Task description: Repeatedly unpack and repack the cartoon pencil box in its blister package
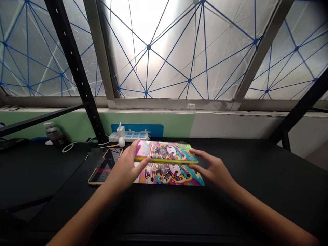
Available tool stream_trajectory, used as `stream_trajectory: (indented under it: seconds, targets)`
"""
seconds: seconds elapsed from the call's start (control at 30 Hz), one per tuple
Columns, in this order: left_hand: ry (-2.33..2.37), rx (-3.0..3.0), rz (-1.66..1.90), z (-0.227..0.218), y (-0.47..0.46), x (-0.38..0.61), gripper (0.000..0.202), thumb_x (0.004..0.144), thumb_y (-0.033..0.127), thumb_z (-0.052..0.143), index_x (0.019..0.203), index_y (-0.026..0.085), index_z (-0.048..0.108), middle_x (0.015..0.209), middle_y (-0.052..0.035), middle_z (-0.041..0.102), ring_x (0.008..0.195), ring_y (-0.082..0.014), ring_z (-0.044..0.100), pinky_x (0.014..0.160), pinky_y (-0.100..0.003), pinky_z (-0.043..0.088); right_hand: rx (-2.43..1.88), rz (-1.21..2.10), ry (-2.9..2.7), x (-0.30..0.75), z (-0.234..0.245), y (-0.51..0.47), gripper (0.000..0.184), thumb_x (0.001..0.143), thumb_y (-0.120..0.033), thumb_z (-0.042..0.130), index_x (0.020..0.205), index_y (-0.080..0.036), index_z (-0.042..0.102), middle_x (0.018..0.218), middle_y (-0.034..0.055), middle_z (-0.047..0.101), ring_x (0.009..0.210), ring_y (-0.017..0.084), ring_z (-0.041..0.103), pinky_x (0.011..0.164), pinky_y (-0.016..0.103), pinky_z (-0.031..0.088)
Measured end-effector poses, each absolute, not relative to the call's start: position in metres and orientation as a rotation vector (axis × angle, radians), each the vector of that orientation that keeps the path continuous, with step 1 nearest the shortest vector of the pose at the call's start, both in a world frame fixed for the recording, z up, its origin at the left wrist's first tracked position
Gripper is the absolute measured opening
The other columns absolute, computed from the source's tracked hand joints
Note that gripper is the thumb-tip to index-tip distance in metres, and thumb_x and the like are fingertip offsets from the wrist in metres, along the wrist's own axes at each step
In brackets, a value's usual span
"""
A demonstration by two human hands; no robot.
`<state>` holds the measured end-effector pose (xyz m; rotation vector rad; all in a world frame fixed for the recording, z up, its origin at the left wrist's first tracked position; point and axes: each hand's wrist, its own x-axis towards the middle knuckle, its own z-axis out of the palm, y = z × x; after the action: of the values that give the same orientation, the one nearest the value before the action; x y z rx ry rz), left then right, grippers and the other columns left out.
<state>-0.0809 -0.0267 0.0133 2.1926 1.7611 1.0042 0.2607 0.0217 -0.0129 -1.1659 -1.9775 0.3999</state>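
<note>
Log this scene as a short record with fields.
Left hand: on the near edge of a yellow-edged cartoon-printed packet
Right hand: fingertips at that packet's right end
Under packet: similar cartoon-printed piece
Beside left hand: smartphone on the black table
Behind: white power strip, bottle

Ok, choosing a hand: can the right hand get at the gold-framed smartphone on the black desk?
Probably not directly: the right hand is across the cartoon-printed flat packet from the smartphone, and the left hand lies between too. The left hand looks better placed.
</note>
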Motion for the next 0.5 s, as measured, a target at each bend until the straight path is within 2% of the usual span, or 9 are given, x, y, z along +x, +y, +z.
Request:
stream_trajectory:
  seconds: [0.07, 0.17, 0.33, 0.5]
  targets:
    - [1.821, 2.26, 0.859, 0.02, 0.003, -0.078, 0.068, 0.101, 0.055, 0.046, 0.155, 0.015, 0.035, 0.156, -0.019, 0.047, 0.144, -0.0332, 0.047, 0.113, -0.048, 0.043, -1.167, 0.405, -1.972, 0.253, -0.011, 0.047, 0.052, 0.084, -0.047, 0.074, 0.13, -0.024, 0.068, 0.126, 0.008, 0.075, 0.115, 0.033, 0.07, 0.099, 0.047, 0.058]
    - [1.834, 2.311, 0.754, 0.014, 0.037, -0.079, 0.059, 0.101, 0.048, 0.047, 0.148, 0.013, 0.047, 0.15, -0.0193, 0.054, 0.14, -0.0332, 0.051, 0.112, -0.046, 0.044, -1.17, 0.408, -1.979, 0.243, -0.019, 0.076, 0.052, 0.085, -0.045, 0.072, 0.132, -0.024, 0.066, 0.128, 0.009, 0.074, 0.117, 0.032, 0.07, 0.101, 0.048, 0.057]
    - [1.904, 2.38, 0.598, -0.008, 0.047, -0.084, 0.056, 0.102, 0.044, 0.046, 0.147, 0.012, 0.049, 0.148, -0.0204, 0.056, 0.138, -0.0359, 0.052, 0.109, -0.049, 0.046, -1.169, 0.388, -2.036, 0.24, -0.039, 0.086, 0.049, 0.089, -0.048, 0.068, 0.131, -0.023, 0.067, 0.132, 0.0115, 0.071, 0.121, 0.033, 0.067, 0.102, 0.049, 0.056]
    - [1.977, 2.422, 0.441, -0.017, 0.037, -0.084, 0.059, 0.105, 0.048, 0.039, 0.152, 0.013, 0.046, 0.152, -0.0225, 0.052, 0.144, -0.0378, 0.045, 0.112, -0.053, 0.041, -1.166, 0.392, -2.113, 0.247, -0.043, 0.086, 0.047, 0.091, -0.052, 0.064, 0.127, -0.024, 0.07, 0.139, 0.0133, 0.066, 0.137, 0.036, 0.054, 0.113, 0.056, 0.045]
